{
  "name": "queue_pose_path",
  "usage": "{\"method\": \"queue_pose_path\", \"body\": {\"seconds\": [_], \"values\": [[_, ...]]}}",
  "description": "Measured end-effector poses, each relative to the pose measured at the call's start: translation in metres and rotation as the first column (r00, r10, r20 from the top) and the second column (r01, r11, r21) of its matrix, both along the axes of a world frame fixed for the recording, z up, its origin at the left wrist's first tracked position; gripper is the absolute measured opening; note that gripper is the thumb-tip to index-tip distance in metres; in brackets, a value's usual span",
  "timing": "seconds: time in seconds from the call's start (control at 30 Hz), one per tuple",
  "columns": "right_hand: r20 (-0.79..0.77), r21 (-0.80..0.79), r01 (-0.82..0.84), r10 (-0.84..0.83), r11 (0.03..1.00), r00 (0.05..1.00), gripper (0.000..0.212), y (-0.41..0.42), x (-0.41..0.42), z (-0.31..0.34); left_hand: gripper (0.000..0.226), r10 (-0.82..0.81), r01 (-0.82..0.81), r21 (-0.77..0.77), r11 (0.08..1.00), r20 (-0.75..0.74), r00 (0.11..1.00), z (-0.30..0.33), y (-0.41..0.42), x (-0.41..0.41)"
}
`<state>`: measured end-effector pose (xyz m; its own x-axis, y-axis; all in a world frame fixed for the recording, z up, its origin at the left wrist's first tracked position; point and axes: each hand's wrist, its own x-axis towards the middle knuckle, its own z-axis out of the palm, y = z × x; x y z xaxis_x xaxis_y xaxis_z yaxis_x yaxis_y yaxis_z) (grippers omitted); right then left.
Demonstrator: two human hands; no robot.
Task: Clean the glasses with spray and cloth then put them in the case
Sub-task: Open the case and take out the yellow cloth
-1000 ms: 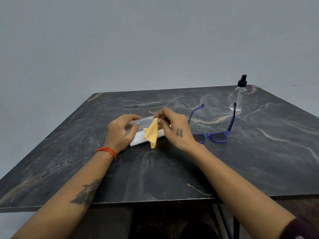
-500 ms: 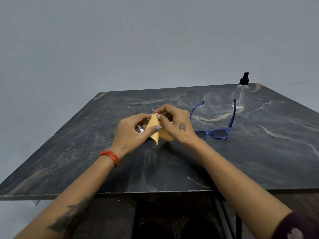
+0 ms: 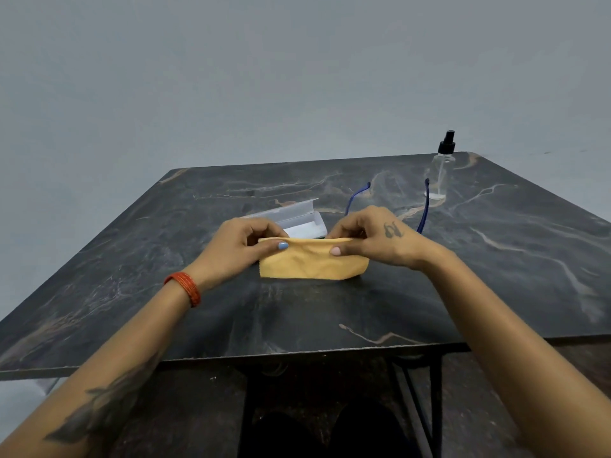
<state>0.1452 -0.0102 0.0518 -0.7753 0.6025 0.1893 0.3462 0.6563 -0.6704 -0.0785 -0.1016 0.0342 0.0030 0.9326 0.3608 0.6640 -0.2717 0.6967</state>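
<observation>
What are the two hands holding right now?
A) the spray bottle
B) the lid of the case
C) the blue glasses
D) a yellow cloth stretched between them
D: the left hand and right hand each pinch the top edge of the yellow cloth, while the blue glasses, spray bottle and open case sit untouched behind.

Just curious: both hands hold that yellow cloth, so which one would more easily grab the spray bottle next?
Probably the right hand: the spray bottle stands at the table's far right, on its side. The left hand would have to cross over.
</observation>
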Motion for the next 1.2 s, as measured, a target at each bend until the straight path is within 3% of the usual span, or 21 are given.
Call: {"method": "queue_pose_path", "body": {"seconds": [0.1,0.2,0.27,0.33,0.5,0.67,0.73,0.8,0.97,1.2], "values": [[0.032,0.093,0.053,-0.056,0.994,0.998,0.008,0.004,0.012,0.002,0.009,0.033,-0.031,0.042,0.999,-0.064,0.997,0.000,0.003,0.005],[-0.071,0.218,0.143,-0.130,0.965,0.989,0.013,0.005,0.017,0.001,0.013,0.088,-0.065,0.211,0.975,-0.100,0.991,0.000,0.006,0.013],[-0.151,0.360,0.196,-0.151,0.912,0.977,0.016,0.004,0.019,-0.004,0.016,0.092,-0.036,0.351,0.936,-0.145,0.985,-0.001,0.006,0.019],[-0.159,0.457,0.191,-0.131,0.869,0.978,0.020,0.002,0.023,-0.012,0.013,0.045,0.046,0.395,0.917,-0.218,0.975,-0.007,0.004,0.021],[0.030,0.374,0.073,-0.091,0.925,0.995,0.020,-0.006,0.040,-0.035,0.017,-0.095,0.177,0.222,0.959,-0.336,0.937,-0.034,-0.009,0.023],[0.075,0.154,0.046,-0.058,0.987,0.995,0.015,-0.010,0.050,-0.034,0.028,-0.103,0.114,0.076,0.991,-0.129,0.986,-0.030,-0.014,0.025],[0.088,0.114,0.040,-0.050,0.993,0.995,0.014,-0.011,0.052,-0.029,0.022,-0.073,0.074,0.015,0.997,-0.085,0.994,-0.028,-0.014,0.025],[0.067,0.101,0.055,-0.062,0.993,0.996,0.012,-0.010,0.051,-0.028,0.011,-0.037,0.035,-0.029,0.999,-0.043,0.998,-0.028,-0.013,0.025],[-0.010,0.113,0.192,-0.192,0.975,0.981,0.008,0.000,0.041,-0.035,0.008,0.076,-0.067,-0.129,0.989,0.063,0.995,-0.029,-0.009,0.026],[0.018,0.192,0.268,-0.276,0.944,0.961,0.005,0.002,0.037,-0.044,0.016,0.138,-0.148,-0.071,0.986,-0.129,0.982,-0.030,-0.007,0.031]]}}
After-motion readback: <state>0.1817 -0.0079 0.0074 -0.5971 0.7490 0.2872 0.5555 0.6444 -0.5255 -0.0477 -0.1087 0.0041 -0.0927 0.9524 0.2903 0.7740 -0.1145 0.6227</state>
